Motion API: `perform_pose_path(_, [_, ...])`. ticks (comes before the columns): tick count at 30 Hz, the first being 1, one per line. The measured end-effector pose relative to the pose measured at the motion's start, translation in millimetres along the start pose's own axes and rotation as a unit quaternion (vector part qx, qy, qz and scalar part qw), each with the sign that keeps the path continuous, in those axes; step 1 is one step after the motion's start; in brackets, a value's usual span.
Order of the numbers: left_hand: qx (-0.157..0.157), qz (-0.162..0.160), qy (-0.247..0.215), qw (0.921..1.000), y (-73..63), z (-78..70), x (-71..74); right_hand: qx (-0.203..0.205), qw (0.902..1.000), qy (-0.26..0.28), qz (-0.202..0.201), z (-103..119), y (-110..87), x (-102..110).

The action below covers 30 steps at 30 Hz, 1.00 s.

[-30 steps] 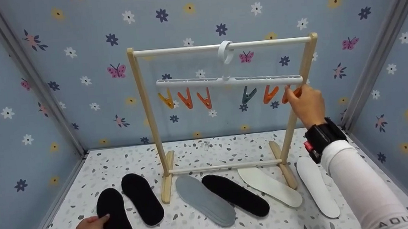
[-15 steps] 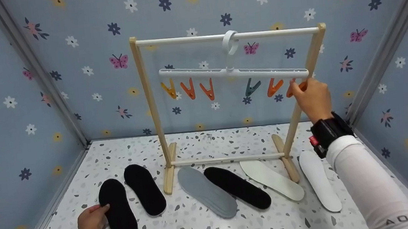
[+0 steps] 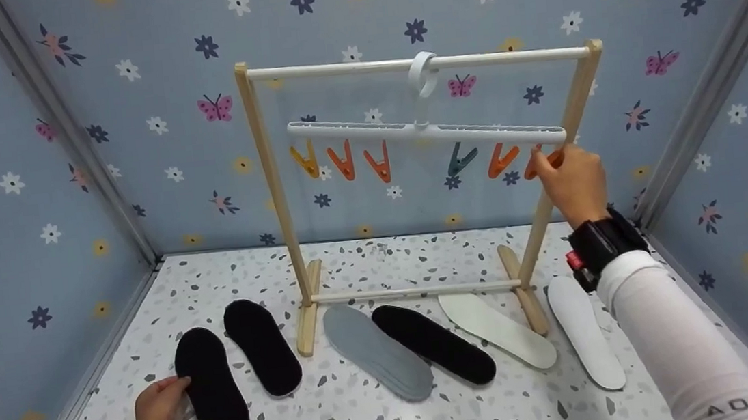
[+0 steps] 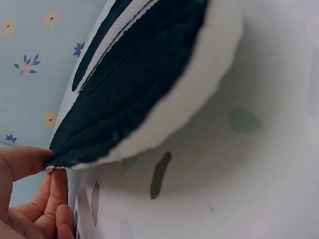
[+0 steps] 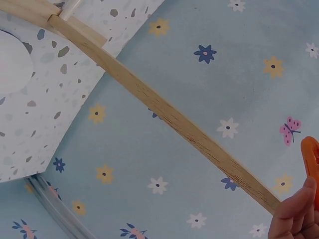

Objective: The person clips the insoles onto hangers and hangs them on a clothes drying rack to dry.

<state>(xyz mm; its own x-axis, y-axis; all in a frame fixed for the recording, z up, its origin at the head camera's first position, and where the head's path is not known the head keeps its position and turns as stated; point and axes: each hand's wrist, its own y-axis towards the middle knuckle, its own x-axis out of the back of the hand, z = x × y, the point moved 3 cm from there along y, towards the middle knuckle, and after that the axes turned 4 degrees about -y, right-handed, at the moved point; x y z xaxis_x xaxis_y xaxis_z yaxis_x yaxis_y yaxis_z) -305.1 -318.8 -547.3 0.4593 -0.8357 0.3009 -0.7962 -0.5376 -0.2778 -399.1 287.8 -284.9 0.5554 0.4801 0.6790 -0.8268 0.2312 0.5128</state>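
At the left, my left hand [image 3: 158,406] pinches the side edge of a black insole [image 3: 211,390]. In the left wrist view the thumb [image 4: 27,162] lies on the dark top face, fingers beneath, and the insole's pale rim [image 4: 164,117] shows. Up at the right, my right hand [image 3: 577,183] pinches an orange clothespin [image 5: 309,154], the outermost one under a white hanger [image 3: 359,130]. The fingers partly hide that clothespin. Several more hang in a row, among them a yellow one [image 3: 306,161] and a teal one [image 3: 460,160]. The hanger slopes down toward the right hand.
A wooden rack [image 3: 273,178] carries the hanger on its top bar [image 3: 333,70]. On the speckled table lie a second black insole [image 3: 264,347], a grey one [image 3: 377,354], another black one [image 3: 435,345], a cream one [image 3: 499,332] and a white one [image 3: 585,334].
The head view has shifted, so the rack sits higher in it. My left thumb has drawn back to the insole's edge. My right hand stays at the same clothespin.
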Motion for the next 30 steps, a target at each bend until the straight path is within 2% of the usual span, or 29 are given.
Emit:
perform_pose_path(5, [-0.010,0.019,0.002,0.9998,-1.1,-1.1,5.3,0.001,1.0000,0.003,-0.003,2.4,0.1,-1.1])
perform_pose_path(11, [0.008,0.055,-0.016,0.9983,0.0,-3.2,9.5,-0.006,1.0000,0.003,-0.006,0.8,1.9,-0.3])
perform_pose_path(17, [-0.008,0.047,0.007,0.9988,-2.1,-5.2,9.4,-0.011,0.9998,0.009,-0.009,-1.7,2.7,0.1])
perform_pose_path(19, [-0.004,0.043,0.004,0.9991,-2.6,-5.0,10.3,-0.010,0.9999,0.011,-0.007,-1.7,3.1,0.1])
perform_pose_path(22, [0.020,0.045,-0.035,0.9982,-3.4,-3.6,11.2,-0.006,0.9999,0.010,-0.008,-2.0,3.5,0.6])
perform_pose_path(26, [0.059,0.047,-0.099,0.9922,-4.8,-1.2,10.3,-0.003,0.9999,0.005,-0.011,-3.0,3.4,1.8])
perform_pose_path(30, [0.081,0.038,-0.124,0.9883,-5.9,-0.8,8.8,0.001,0.9999,0.005,-0.015,-4.0,3.6,3.0])
